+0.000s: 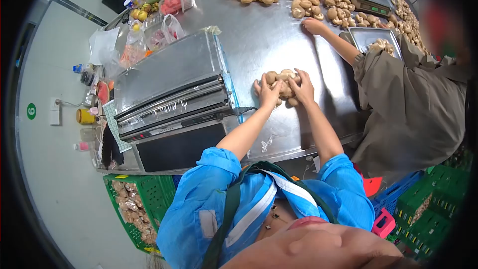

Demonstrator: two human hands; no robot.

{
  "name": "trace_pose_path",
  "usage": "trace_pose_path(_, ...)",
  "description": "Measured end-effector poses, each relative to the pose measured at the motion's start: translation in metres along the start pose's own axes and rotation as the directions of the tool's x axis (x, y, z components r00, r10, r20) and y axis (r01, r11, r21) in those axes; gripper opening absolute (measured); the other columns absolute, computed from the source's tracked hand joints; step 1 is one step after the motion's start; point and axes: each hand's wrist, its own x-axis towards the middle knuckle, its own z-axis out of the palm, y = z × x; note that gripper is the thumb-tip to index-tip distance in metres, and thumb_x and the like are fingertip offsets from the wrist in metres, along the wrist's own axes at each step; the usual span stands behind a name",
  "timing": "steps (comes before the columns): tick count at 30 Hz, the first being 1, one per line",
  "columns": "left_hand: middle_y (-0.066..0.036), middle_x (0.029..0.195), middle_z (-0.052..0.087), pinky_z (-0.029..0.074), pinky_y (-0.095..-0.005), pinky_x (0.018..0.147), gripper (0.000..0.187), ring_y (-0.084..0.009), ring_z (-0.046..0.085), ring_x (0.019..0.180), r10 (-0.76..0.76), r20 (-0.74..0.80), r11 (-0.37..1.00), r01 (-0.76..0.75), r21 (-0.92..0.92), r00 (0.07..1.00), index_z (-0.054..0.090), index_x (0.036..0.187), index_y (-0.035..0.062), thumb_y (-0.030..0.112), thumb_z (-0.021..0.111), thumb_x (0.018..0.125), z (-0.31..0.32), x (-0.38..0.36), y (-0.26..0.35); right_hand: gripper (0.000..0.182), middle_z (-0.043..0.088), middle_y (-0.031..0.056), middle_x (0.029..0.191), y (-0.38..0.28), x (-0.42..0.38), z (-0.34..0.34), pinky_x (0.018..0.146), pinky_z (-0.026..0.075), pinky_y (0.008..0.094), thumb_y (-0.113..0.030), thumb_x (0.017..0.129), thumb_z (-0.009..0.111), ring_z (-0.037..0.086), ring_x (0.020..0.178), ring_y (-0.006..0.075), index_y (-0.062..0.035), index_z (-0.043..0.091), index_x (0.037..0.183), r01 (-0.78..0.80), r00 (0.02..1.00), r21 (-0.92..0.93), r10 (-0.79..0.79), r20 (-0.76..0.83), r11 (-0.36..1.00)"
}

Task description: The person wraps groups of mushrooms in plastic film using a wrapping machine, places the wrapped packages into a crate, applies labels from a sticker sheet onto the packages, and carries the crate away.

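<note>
Mushroom cluster, head view: the mushrooms (pixel 286 82) sit bunched between the person's hands on the steel table (pixel 259 35), right of the wrapping machine (pixel 168 65); from where I stand, I can't tell if anything lies under them.
Left hand: the left hand (pixel 268 92) curls round the near-left side, fingers bent against the caps.
Right hand: the right hand (pixel 303 88) grips the other side, matching it.
Good pressure: even and light, I'd say — squeeze hard and caps may bruise or pop out.
Loose edge: the lowest caps look least supported — better tucked in with the palms.
</note>
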Motion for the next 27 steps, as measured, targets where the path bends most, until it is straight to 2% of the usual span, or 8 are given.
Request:
trace_pose_path(5, -0.027, 0.135, 0.013, 0.029, -0.0469, 0.097, 0.072, -0.0453, 0.025, 0.119, 0.357, 0.029, 0.934, -0.357, 0.002, 0.934, 0.031, 0.132, 0.0083, 0.042, 0.061, 0.076, -0.027, -0.011, 0.048, 0.049, 0.047, 0.0141, 0.118, -0.061, -0.001, -0.039, 0.084, 0.044, 0.0369, -0.041, 0.076, 0.06, 0.052, 0.104, 0.03, -0.0122, 0.053, 0.115, -0.024, 0.973, -0.098, 0.001, -0.23, 0.995)
trace_pose_path(9, -0.028, 0.134, 0.018, 0.028, -0.0472, 0.098, 0.069, -0.0455, 0.026, 0.118, 0.487, -0.035, 0.873, -0.486, 0.025, 0.873, 0.036, 0.129, 0.0064, 0.043, 0.06, 0.076, -0.102, 0.008, 0.108, 0.048, 0.047, 0.0158, 0.116, -0.157, 0.023, -0.045, 0.083, 0.043, 0.0375, -0.04, 0.078, 0.059, 0.051, 0.103, 0.031, -0.0099, 0.052, 0.115, 0.064, 0.935, -0.085, -0.09, -0.343, 0.994)
trace_pose_path(12, -0.028, 0.132, 0.025, 0.029, -0.0463, 0.099, 0.068, -0.0443, 0.029, 0.119, 0.497, -0.122, 0.867, -0.484, 0.121, 0.859, 0.041, 0.127, 0.0066, 0.046, 0.061, 0.075, -0.182, 0.048, 0.114, 0.056, 0.046, 0.0181, 0.117, -0.23, 0.035, -0.006, 0.086, 0.042, 0.0393, -0.042, 0.078, 0.058, 0.049, 0.106, 0.0334, -0.0061, 0.047, 0.119, 0.118, 0.951, -0.078, -0.135, -0.278, 0.99)
trace_pose_path(16, -0.03, 0.126, 0.034, 0.032, -0.0409, 0.097, 0.068, -0.0399, 0.038, 0.116, 0.494, -0.203, 0.866, -0.457, 0.205, 0.845, 0.047, 0.122, 0.0056, 0.052, 0.059, 0.074, -0.313, 0.111, 0.062, 0.064, 0.04, 0.0219, 0.123, -0.315, 0.026, 0.096, 0.088, 0.04, 0.0415, -0.045, 0.078, 0.056, 0.046, 0.11, 0.0358, -0.0052, 0.04, 0.126, 0.113, 0.991, 0.051, -0.108, -0.085, 0.992)
trace_pose_path(20, -0.021, 0.132, 0.032, 0.029, -0.0429, 0.099, 0.068, -0.0375, 0.036, 0.118, 0.273, -0.091, 0.958, -0.279, -0.064, 0.958, 0.047, 0.123, 0.011, 0.057, 0.055, 0.074, -0.425, 0.13, 0.005, 0.072, 0.035, 0.0249, 0.127, -0.37, -0.005, 0.196, 0.089, 0.039, 0.0453, -0.047, 0.078, 0.055, 0.044, 0.111, 0.0383, -0.0059, 0.031, 0.131, 0.089, 0.992, 0.02, -0.09, 0.085, 0.996)
trace_pose_path(21, -0.017, 0.133, 0.031, 0.025, -0.045, 0.1, 0.068, -0.0357, 0.033, 0.12, 0.249, -0.051, 0.961, -0.24, 0.138, 0.967, 0.046, 0.125, 0.0147, 0.06, 0.052, 0.075, -0.446, 0.13, -0.004, 0.073, 0.036, 0.025, 0.126, -0.382, -0.015, 0.211, 0.089, 0.039, 0.0461, -0.048, 0.078, 0.055, 0.044, 0.11, 0.0384, -0.0059, 0.029, 0.132, 0.075, 0.991, -0.039, -0.07, 0.117, 0.996)
trace_pose_path(22, -0.013, 0.135, 0.03, 0.021, -0.0471, 0.101, 0.067, -0.034, 0.03, 0.123, 0.214, -0.011, 0.922, -0.198, 0.333, 0.977, 0.044, 0.126, 0.0184, 0.062, 0.049, 0.075, -0.462, 0.132, -0.013, 0.073, 0.036, 0.025, 0.126, -0.39, -0.022, 0.224, 0.089, 0.039, 0.0461, -0.048, 0.078, 0.055, 0.044, 0.11, 0.0384, -0.0059, 0.029, 0.132, 0.073, 0.991, -0.036, -0.068, 0.117, 0.997)
trace_pose_path(27, -0.011, 0.136, 0.029, 0.016, -0.0491, 0.102, 0.069, -0.0327, 0.025, 0.126, 0.25, 0.089, 0.921, -0.265, 0.286, 0.964, 0.04, 0.13, 0.0206, 0.064, 0.045, 0.077, -0.489, 0.142, -0.031, 0.079, 0.043, 0.0236, 0.12, -0.408, -0.042, 0.239, 0.089, 0.037, 0.0456, -0.051, 0.076, 0.056, 0.044, 0.108, 0.0383, -0.0041, 0.026, 0.133, 0.048, 0.998, -0.055, -0.05, -0.038, 0.997)
